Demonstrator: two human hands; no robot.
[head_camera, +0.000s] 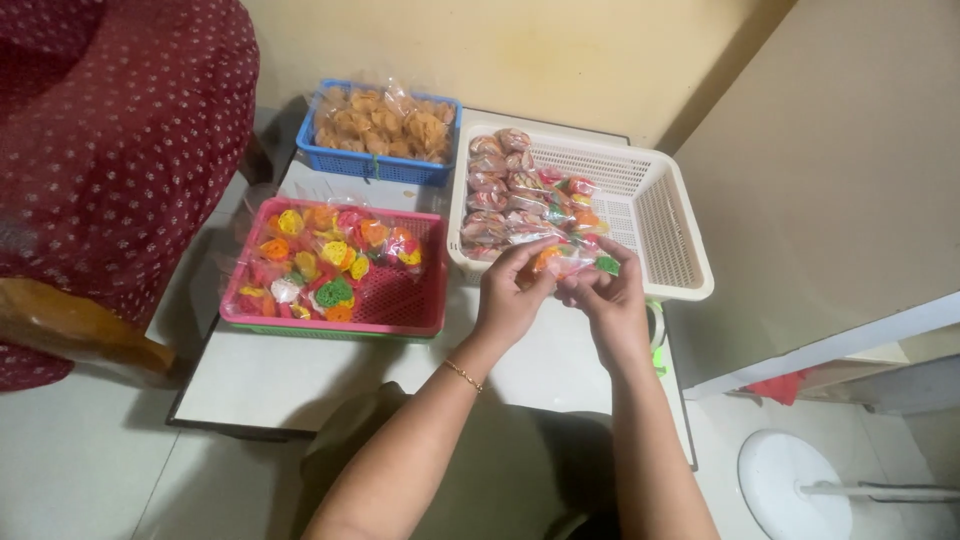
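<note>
Both hands, left hand (512, 290) and right hand (608, 300), are pinched together on a small clear packet of coloured snacks (570, 262), held just before the white basket (680, 235) of like packets.

Blue basket (376, 166) of pale fried crisps at the back, maroon dotted cloth (120, 130) lay at left, white round fan base (790, 485) stood on the floor

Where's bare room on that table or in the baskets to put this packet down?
Free: the right half of the white basket, beside its packets, and the table strip in front of the pink basket. Crowded: the blue basket and the pink basket's left side. Both hands, left hand and right hand, hold the packet.
</note>
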